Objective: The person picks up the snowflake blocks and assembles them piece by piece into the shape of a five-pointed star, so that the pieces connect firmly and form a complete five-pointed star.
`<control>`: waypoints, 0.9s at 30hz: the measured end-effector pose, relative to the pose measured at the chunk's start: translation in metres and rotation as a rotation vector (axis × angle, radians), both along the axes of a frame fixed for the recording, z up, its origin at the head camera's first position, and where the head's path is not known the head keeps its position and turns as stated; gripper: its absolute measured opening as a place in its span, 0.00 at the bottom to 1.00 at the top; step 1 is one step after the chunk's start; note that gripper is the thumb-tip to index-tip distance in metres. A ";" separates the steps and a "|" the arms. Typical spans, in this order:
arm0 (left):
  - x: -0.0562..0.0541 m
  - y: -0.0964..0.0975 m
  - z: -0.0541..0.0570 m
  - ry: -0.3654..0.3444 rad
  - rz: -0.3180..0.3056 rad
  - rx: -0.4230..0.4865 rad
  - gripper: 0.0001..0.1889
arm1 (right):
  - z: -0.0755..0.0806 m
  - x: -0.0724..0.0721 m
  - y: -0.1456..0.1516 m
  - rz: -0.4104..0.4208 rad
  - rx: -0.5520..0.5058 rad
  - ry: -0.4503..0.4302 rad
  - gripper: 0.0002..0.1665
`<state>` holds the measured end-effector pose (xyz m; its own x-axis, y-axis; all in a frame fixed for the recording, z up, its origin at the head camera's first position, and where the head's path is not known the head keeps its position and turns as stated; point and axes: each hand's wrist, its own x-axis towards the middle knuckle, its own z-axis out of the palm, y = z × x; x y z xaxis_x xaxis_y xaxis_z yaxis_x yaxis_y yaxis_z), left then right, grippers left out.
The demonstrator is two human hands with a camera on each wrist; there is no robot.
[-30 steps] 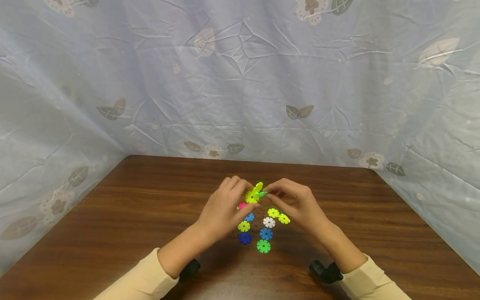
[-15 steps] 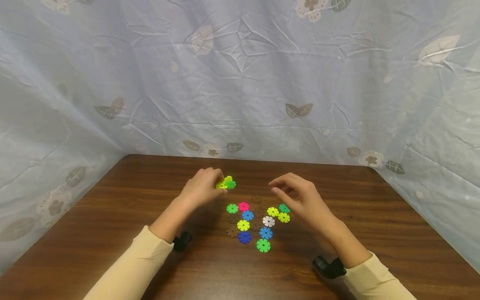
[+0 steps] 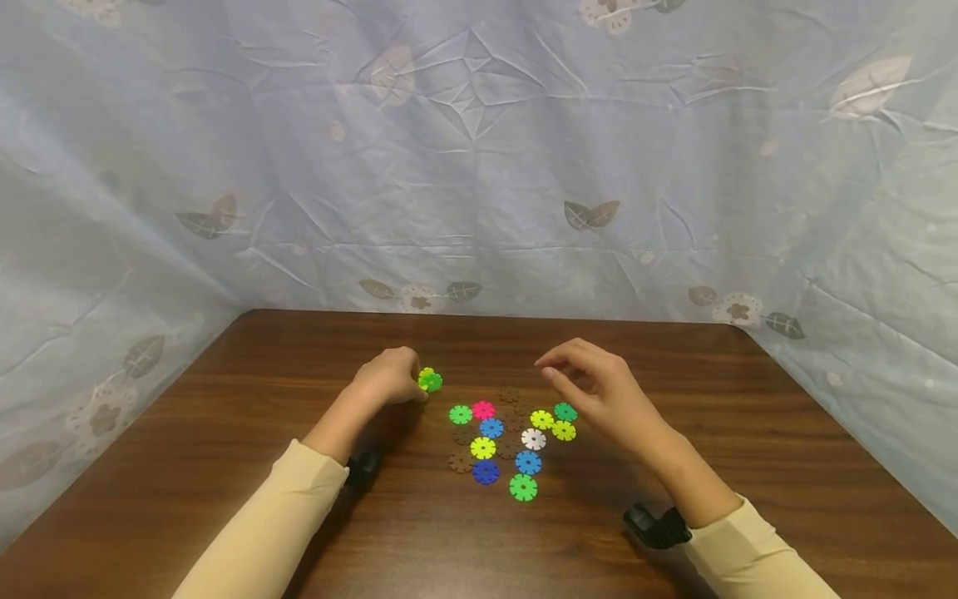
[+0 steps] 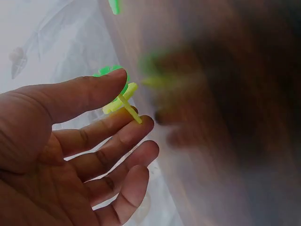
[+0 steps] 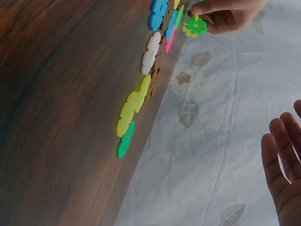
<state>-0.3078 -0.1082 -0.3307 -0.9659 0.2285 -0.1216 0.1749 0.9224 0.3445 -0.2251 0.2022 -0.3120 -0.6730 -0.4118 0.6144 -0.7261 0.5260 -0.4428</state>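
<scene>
Left hand [image 3: 385, 378], pinching a cluster of interlocked green-and-yellow notched plastic discs [image 3: 431, 381] at ten o'clock from the round white notched plastic disc [image 3: 534, 447]; right hand [image 3: 599, 383], fingers loosely bent, empty, toward one o'clock; from afar, I'd advise a light pinch, lest it part.

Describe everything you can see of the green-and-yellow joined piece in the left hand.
The green-and-yellow joined piece is bright, plastic-looking and made of notched discs: a green one and yellow parts crossing at an angle, seemingly slotted together. The thumb and fingers of the left hand hold it and partly hide it. It appears raised off the table, beyond and left of the flat discs.
</scene>
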 end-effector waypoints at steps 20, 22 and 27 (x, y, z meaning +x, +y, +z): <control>0.007 0.004 -0.005 0.016 0.034 -0.040 0.15 | 0.000 0.005 0.002 0.003 0.002 -0.043 0.09; 0.007 0.004 -0.006 0.012 0.034 -0.041 0.15 | -0.001 0.004 0.002 0.004 0.005 -0.042 0.09; 0.008 0.005 -0.007 0.007 0.039 -0.053 0.16 | -0.003 0.003 0.005 0.009 0.022 -0.034 0.08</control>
<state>-0.3002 -0.1036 -0.3378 -0.9748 0.1844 -0.1259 0.1409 0.9453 0.2943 -0.2224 0.2067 -0.3148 -0.6895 -0.4313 0.5818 -0.7156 0.5295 -0.4556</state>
